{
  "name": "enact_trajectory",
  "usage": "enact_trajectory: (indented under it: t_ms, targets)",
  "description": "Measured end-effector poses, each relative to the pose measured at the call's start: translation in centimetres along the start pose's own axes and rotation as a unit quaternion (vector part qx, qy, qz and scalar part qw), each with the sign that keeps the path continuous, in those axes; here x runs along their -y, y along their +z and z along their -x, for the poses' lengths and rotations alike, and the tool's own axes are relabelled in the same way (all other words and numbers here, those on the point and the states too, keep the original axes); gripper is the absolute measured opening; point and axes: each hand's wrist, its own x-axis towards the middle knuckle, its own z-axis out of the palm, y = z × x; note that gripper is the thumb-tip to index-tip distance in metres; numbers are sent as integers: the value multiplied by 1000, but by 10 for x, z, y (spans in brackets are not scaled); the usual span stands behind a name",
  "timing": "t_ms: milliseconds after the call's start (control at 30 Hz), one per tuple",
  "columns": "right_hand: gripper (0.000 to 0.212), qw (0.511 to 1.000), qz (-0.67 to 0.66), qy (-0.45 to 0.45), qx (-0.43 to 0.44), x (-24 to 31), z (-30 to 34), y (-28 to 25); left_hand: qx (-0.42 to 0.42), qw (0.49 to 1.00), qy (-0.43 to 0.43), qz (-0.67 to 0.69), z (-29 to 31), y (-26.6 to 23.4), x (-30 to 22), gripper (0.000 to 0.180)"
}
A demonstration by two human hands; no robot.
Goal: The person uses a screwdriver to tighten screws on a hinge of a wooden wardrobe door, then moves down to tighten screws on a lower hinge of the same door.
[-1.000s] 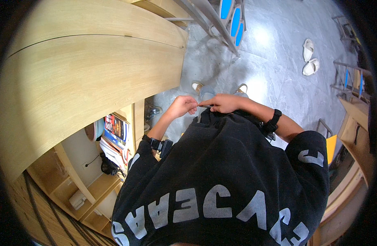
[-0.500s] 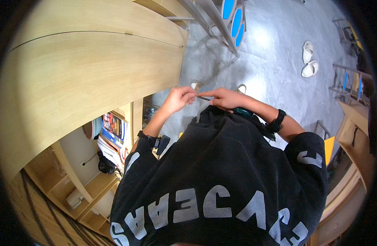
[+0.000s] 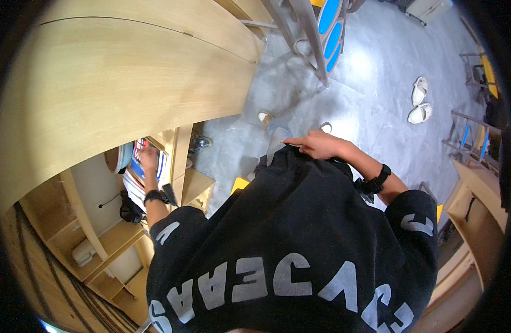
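Observation:
My left hand [image 3: 149, 157] reaches down to the left, over the books [image 3: 137, 167] standing in the shelf below the wooden top. Its fingers are small and blurred against the covers, so their grip is unclear. In front of my waist is my right hand [image 3: 320, 145], with the index finger stretched to the left and the other fingers curled under. Whatever those fingers hold is hidden by the hand and the dark shirt [image 3: 300, 188].
A pale wooden surface [image 3: 139, 66] fills the upper left, with shelf compartments [image 3: 108, 244] beneath it. A folding chair frame with blue panels [image 3: 330, 36] stands ahead. White slippers [image 3: 419, 112] lie on the grey floor [image 3: 372, 94]. Wooden furniture [image 3: 469, 188] stands at the right.
My left hand has left the right hand and moved left and down to the books. The thin dark stick seen between the hands no longer shows. My right hand stays near my waist.

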Motion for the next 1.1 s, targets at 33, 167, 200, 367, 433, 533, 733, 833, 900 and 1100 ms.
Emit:
enact_trajectory:
  t_ms: [33,167,200,367,433,533,733,833,900,1100]
  targets:
    - [50,1000,1,7,-2,-1,2,2,-112,991,60,-49,-11,-30,0,16]
    - [49,999,26,-30,-8,-5,0,3,-48,990,-17,132,-29,-60,-37,23]
    - [49,998,34,-43,-14,-3,0,3,-51,990,-16,133,-26,-57,-41,23]
    - [48,1000,29,-10,-7,7,4,-5,-71,896,-43,436,-10,-47,-55,21]
    - [47,1000,20,3,-4,6,8,-6,-37,948,-24,316,1,-52,-61,22]
    - [48,1000,9,10,-17,-7,4,5,-62,971,106,203,34,-54,-113,20]
    - [49,1000,18,-23,-7,2,-14,3,126,963,127,203,77,-53,-178,13]
    - [52,995,35,-78,-44,4,-19,-2,206,935,140,251,82,-29,-193,12]
    - [53,994,40,-86,-55,5,-19,-4,232,926,135,264,81,-22,-205,12]
    - [53,988,12,-121,-100,8,-14,1,265,926,145,228,63,-22,-233,19]
